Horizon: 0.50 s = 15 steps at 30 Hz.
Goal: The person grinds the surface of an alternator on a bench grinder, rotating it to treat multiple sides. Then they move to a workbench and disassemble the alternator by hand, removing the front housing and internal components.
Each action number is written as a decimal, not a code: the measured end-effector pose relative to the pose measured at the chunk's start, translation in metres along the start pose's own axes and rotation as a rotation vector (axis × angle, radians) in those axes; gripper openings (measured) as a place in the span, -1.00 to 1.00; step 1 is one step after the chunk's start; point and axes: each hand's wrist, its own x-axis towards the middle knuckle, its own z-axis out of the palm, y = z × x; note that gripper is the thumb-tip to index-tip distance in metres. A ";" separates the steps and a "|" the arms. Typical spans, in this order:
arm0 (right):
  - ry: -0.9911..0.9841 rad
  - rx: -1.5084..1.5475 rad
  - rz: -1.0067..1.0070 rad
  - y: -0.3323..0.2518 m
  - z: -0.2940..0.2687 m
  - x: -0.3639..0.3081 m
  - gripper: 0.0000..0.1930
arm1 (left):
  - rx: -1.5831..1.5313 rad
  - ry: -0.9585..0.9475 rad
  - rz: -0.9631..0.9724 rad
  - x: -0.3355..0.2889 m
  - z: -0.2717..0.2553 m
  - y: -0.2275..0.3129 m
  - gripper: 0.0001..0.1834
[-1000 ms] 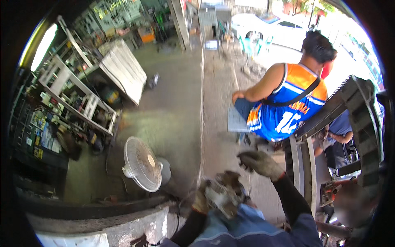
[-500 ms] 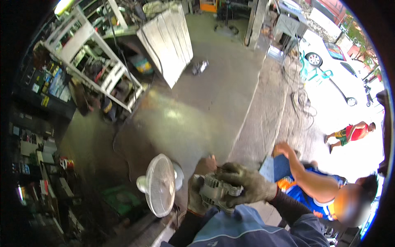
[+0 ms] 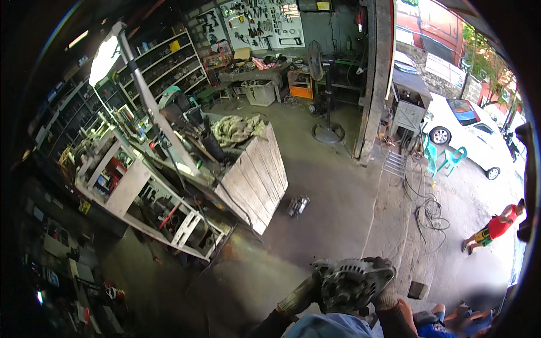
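An alternator (image 3: 349,284) with a slotted grey metal housing is held up in front of me at the lower middle. My left hand (image 3: 301,294), in a worn work glove, is closed on its left side. Around the right side my right hand (image 3: 386,296), also gloved, grips the housing. The alternator hides most of the fingers of both hands. On the floor farther ahead lies a small metal part (image 3: 298,206), apart from my hands.
A wooden workbench (image 3: 253,180) with rags and tools stands ahead left, beside a white metal frame (image 3: 132,194). A pedestal fan (image 3: 327,132) is farther back. Cables (image 3: 431,214) coil on the floor at right. Seated people (image 3: 451,321) are near right; a person in red (image 3: 499,225) stands outside.
My view has lifted toward the back of the workshop. The alternator, held low near my body before, is now raised between both hands. The near white fan has left the view.
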 end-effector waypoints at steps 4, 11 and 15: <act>-0.140 0.081 0.061 -0.034 0.021 0.130 -0.51 | 0.532 0.174 0.421 0.104 -0.057 0.096 -0.35; -0.212 -0.150 -0.009 -0.088 0.084 0.323 -0.50 | -0.416 0.065 0.584 0.247 -0.060 0.233 -0.34; -0.245 0.281 0.250 -0.126 0.125 0.433 -0.54 | -0.612 0.240 0.583 0.317 -0.094 0.321 -0.48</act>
